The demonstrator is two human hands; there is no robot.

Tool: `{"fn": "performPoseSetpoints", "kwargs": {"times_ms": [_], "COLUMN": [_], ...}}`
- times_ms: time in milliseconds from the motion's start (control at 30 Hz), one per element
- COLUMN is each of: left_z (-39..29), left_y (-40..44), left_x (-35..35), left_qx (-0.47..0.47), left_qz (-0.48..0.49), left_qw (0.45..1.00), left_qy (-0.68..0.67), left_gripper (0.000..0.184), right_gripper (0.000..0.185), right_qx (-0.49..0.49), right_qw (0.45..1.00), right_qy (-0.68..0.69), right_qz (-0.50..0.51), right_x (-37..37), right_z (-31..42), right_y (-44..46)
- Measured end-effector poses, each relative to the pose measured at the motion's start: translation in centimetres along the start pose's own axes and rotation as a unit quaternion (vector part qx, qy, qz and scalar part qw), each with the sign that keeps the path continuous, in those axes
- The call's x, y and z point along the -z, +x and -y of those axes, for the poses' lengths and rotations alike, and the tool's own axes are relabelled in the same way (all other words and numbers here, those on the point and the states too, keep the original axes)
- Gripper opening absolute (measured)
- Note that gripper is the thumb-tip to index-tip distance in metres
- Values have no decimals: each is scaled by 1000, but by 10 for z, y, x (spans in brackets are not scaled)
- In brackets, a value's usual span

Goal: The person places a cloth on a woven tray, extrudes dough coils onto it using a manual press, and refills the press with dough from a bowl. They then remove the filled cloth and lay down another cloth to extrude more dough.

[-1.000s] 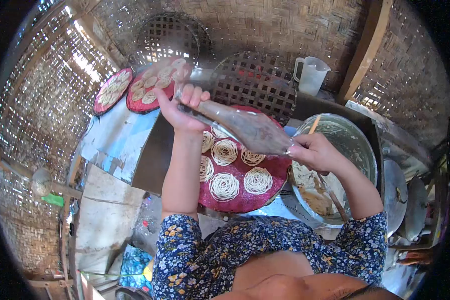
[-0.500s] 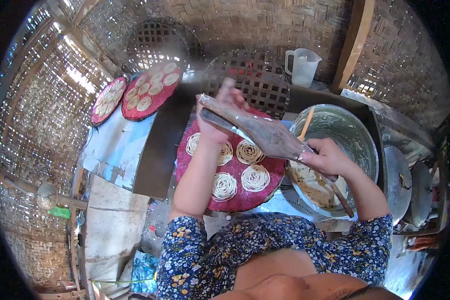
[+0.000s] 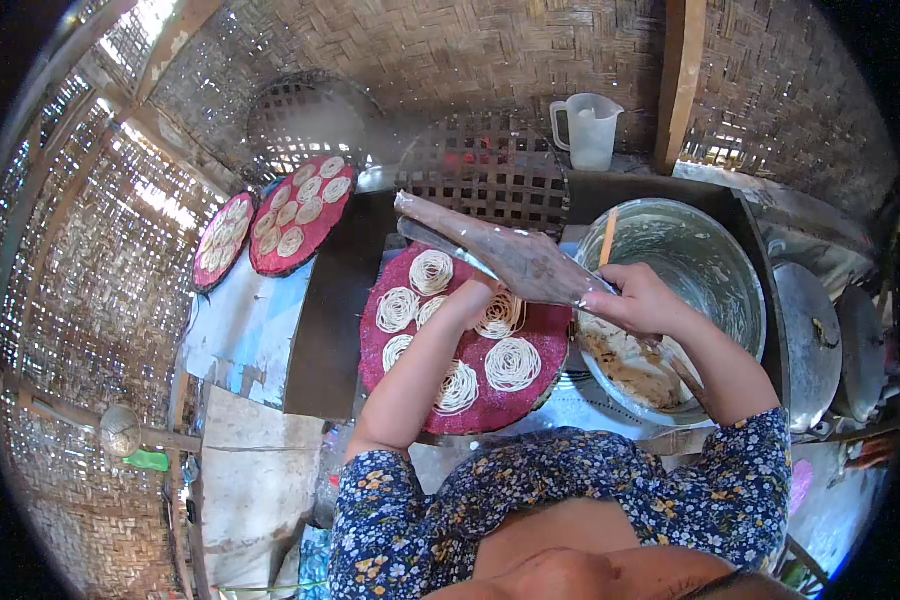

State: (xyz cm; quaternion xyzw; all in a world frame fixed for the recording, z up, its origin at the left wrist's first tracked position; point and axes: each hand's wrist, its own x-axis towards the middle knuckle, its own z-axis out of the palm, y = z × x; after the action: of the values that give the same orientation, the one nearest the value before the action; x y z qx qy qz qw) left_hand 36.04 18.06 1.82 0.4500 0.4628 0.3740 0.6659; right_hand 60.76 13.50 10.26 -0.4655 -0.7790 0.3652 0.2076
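Observation:
My right hand [image 3: 642, 298] is wrapped around the near end of a worn wooden hand press [image 3: 530, 262], two hinged-looking pieces smeared with white dough. The press is tilted over a round red cloth-covered tray [image 3: 540, 395]. My left hand [image 3: 475, 298] is below the press, close over the tray, and its fingers are hidden. Several white coils of dough strands lie on the tray, among them a large coil [image 3: 513, 364] at the right and another coil [image 3: 431, 272] at the top. Partly behind my left hand sits a yellower coil [image 3: 501, 316].
Right of the tray stands a big metal basin [image 3: 742, 250] with dough residue and an orange-handled tool [image 3: 608, 236]. Behind are a plastic measuring jug [image 3: 592, 132] and a woven basket [image 3: 485, 165]. Two more red trays with coils, one a round tray [image 3: 303, 215], lean at the left.
My left hand has dropped from beside the raised far end of the press to beneath it, over the tray. My right hand keeps its hold. The camera view has shifted slightly.

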Motion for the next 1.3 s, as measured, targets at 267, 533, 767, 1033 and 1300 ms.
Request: {"fn": "performPoseSetpoints", "kwargs": {"times_ms": [267,533,767,1033,1300], "left_z": [22,9,-31,-6,-27], "left_y": [18,-36,-69,-138,-257], "left_x": [37,36,37,43,61], "left_qx": [-59,-228,-294,-327,-309], "left_qz": [-14,-73,-206,-375,-652], "left_qw": [929,669,693,801,669], "left_qy": [365,704,626,334,178], "left_gripper": [48,54,80,48,60], "right_gripper": [53,51,48,40,30], "right_qx": [-29,-45,-14,240,-116], "right_qw": [997,994,996,967,991], "right_qy": [14,55,80,78,27], "right_qz": [-67,-79,-38,30,-57], "right_x": [0,1,-23,-79,-73], "right_z": [-20,-21,7,28,-85], "right_y": [2,-3,1,44,74]}}
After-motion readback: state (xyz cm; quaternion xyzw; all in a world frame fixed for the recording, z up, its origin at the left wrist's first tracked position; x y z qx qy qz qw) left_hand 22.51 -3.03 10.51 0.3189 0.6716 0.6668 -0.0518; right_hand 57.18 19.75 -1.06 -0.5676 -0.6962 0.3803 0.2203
